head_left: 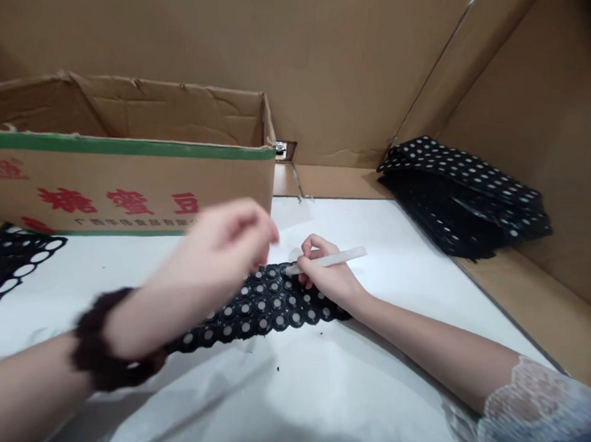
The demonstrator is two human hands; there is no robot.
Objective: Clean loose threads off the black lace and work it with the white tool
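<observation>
A black sheet (277, 303) dotted with rows of round pale discs lies flat on the white table. My right hand (329, 272) rests at the sheet's right part, its fingers closed round a thin white pen-like tool (342, 257). The tool's tip points left at the sheet's top row. Above the sheet's left part is my left hand (222, 249), blurred, with its fingers curled together; whatever is between them, if anything, cannot be made out. A dark scrunchie (100, 343) circles my left wrist.
An open cardboard box (163, 189) with red lettering stands at the back left. Black sheets with round holes (12, 261) lie at the left edge. A pile of black dotted sheets (464, 197) sits at the back right, against cardboard walls (326, 66).
</observation>
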